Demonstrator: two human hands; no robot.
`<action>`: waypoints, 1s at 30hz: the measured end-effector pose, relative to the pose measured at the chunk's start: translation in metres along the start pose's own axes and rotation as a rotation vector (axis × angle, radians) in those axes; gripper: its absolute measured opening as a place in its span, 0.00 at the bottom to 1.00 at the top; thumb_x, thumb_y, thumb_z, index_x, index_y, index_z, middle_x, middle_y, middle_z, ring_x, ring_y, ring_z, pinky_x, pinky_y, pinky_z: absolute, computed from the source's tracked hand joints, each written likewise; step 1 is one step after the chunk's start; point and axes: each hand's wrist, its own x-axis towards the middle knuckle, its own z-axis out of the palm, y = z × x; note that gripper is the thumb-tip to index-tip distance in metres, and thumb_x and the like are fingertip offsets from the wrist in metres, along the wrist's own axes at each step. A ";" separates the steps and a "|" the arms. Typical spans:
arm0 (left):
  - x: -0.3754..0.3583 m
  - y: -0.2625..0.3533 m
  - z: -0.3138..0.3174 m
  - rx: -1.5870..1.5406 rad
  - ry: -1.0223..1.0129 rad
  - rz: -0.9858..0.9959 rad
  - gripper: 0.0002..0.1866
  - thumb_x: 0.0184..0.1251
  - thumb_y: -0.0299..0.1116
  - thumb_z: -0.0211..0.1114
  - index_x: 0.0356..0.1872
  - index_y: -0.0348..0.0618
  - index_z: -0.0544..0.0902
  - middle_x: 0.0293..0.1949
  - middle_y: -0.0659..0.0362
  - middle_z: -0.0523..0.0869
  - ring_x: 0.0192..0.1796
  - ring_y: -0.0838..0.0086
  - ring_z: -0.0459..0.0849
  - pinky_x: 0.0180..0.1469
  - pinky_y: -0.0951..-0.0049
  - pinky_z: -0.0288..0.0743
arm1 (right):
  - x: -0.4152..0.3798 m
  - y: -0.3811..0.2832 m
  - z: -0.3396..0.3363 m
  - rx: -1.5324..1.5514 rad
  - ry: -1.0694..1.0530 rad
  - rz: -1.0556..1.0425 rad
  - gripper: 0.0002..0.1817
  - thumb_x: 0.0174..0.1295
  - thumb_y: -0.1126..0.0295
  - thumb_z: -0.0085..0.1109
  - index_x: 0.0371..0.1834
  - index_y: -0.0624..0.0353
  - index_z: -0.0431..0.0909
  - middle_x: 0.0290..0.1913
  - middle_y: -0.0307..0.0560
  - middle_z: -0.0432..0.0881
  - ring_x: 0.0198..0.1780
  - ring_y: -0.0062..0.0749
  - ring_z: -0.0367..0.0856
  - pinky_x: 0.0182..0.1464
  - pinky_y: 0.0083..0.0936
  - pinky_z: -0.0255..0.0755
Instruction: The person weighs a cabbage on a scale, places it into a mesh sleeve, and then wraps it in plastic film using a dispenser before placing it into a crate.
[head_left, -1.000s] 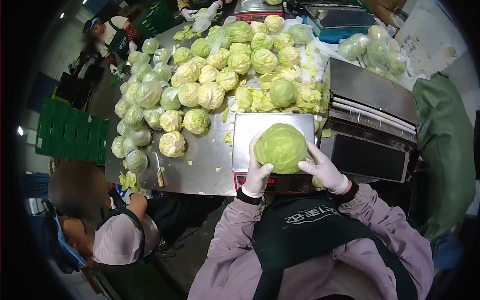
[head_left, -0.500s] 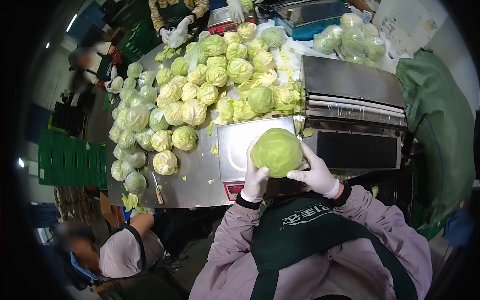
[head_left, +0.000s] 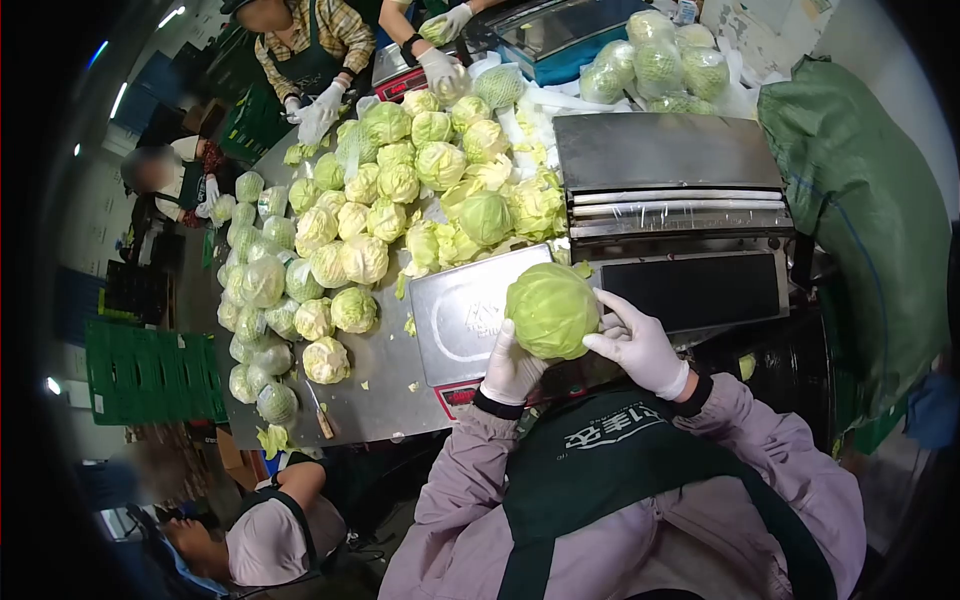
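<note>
A round green cabbage (head_left: 552, 310) is held between my two white-gloved hands, above the right part of a weighing scale (head_left: 440, 345). My left hand (head_left: 514, 367) supports its lower left side, the fingers partly hidden beneath it. On the other side, my right hand (head_left: 640, 345) grips with the thumb low and the fingers along the edge. Bare metal of the scale's plate shows left of the cabbage, and its red display is at the front. Just beyond lie a trimmed cabbage (head_left: 485, 217) and loose leaves (head_left: 540, 208).
Many cabbages (head_left: 365, 258) cover the table, with net-wrapped ones (head_left: 264, 281) along the left. A knife (head_left: 321, 415) lies near the front edge. To my right stands a wrapping machine (head_left: 670, 155), beside a green sack (head_left: 860, 200). Co-workers (head_left: 318, 45) stand around the table.
The camera view has shifted and tilted, so the table appears turned. The cabbage has rotated a little in my hands. At the back, a co-worker's gloved hands have come further into view, holding cabbages.
</note>
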 end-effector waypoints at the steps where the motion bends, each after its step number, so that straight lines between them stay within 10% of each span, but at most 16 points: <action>1: 0.003 -0.001 0.005 -0.019 -0.012 -0.013 0.41 0.67 0.61 0.54 0.71 0.42 0.56 0.67 0.49 0.66 0.66 0.58 0.71 0.64 0.53 0.71 | -0.001 0.000 -0.006 0.008 0.004 0.004 0.36 0.57 0.64 0.69 0.67 0.63 0.65 0.36 0.44 0.83 0.35 0.17 0.78 0.42 0.18 0.74; 14: 0.051 -0.045 0.064 -0.194 0.028 -0.023 0.46 0.61 0.69 0.53 0.71 0.45 0.57 0.68 0.48 0.65 0.67 0.56 0.69 0.64 0.50 0.70 | 0.012 -0.025 -0.088 -0.179 0.098 -0.181 0.24 0.57 0.71 0.67 0.58 0.59 0.75 0.30 0.38 0.76 0.28 0.14 0.73 0.34 0.15 0.72; 19: 0.065 -0.056 0.072 -0.196 -0.005 0.062 0.43 0.63 0.62 0.58 0.70 0.43 0.57 0.67 0.48 0.66 0.67 0.56 0.69 0.64 0.50 0.71 | 0.016 -0.044 -0.085 -0.399 0.155 -0.559 0.20 0.48 0.68 0.71 0.46 0.55 0.79 0.40 0.46 0.76 0.38 0.39 0.78 0.41 0.30 0.75; 30: 0.064 -0.050 0.084 -0.180 0.056 0.154 0.41 0.64 0.53 0.64 0.70 0.44 0.56 0.67 0.49 0.66 0.66 0.57 0.70 0.64 0.50 0.71 | 0.032 -0.049 -0.088 -0.507 0.178 -0.613 0.16 0.49 0.67 0.68 0.42 0.55 0.79 0.37 0.45 0.76 0.39 0.39 0.79 0.41 0.30 0.76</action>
